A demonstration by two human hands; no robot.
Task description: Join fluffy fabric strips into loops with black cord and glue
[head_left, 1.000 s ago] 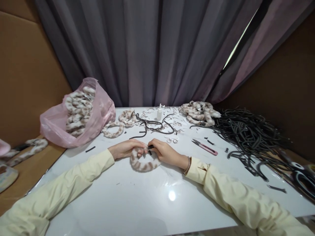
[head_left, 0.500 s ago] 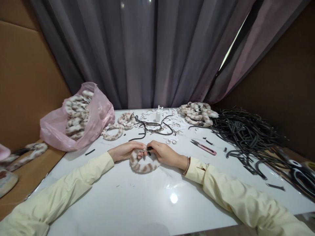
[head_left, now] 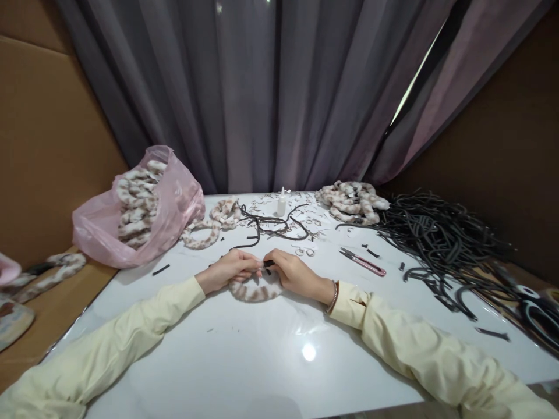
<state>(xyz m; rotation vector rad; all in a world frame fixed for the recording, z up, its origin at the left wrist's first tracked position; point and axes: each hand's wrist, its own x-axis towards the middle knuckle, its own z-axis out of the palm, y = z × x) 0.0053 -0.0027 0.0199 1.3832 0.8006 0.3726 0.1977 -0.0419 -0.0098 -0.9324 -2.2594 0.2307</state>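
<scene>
A furry white-and-brown spotted tube (head_left: 254, 293), curved into a ring, hangs between my two hands just above the white table (head_left: 209, 366). My left hand (head_left: 236, 269) is closed on its left end, fingertips pinched together. With thumb and fingers closed, my right hand (head_left: 301, 276) grips the other end, where a short piece of black cord (head_left: 269, 264) shows at the fingertips. The two hands almost touch at the top of the ring. Exactly how the ends meet is hidden by the fingers.
Pink thread snips (head_left: 363, 262) lie to the right, near a heap of black cords (head_left: 437, 233). Furry rings (head_left: 351, 202) are piled at the back; more fill a pink plastic bag (head_left: 183, 203) on the left. A small white bottle (head_left: 282, 203) stands among scattered metal bits. Scissors (head_left: 539, 317) lie far right.
My left fingers have shifted their hold and now pinch nearer the join. The ring's lower curve has risen slightly and looks flatter. My right hand has barely moved.
</scene>
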